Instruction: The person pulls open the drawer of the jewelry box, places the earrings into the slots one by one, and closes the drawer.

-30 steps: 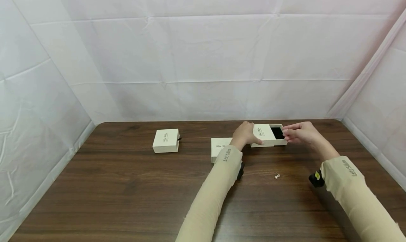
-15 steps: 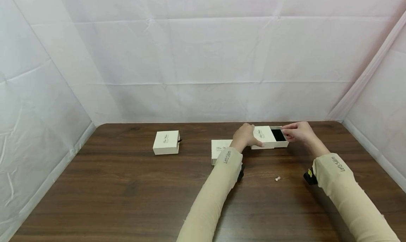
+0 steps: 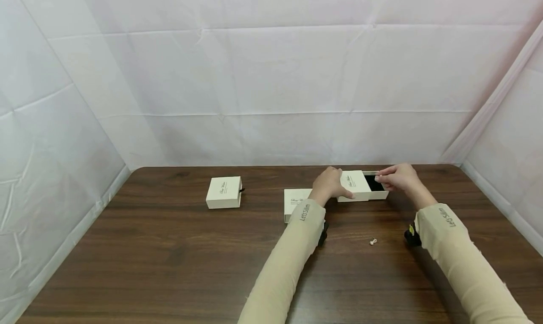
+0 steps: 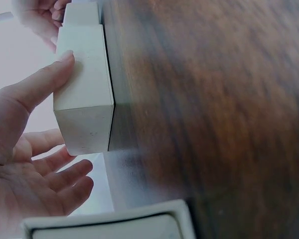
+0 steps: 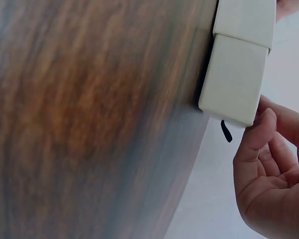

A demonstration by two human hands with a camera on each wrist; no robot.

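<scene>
"LetSlim" on both sleeves (image 3: 303,210)

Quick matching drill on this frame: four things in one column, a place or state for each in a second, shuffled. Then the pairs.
Things:
1. far-left box
2. middle box
3. right box
4. small earring

Place or state:
A. partly hidden behind the left sleeve
B. lies loose on the table between the two arms
C. stands alone, shut, black tab on its side
D. drawer partly out, dark lining showing, a hand at each end

Pairs: 1-C, 2-A, 3-D, 4-B
</scene>
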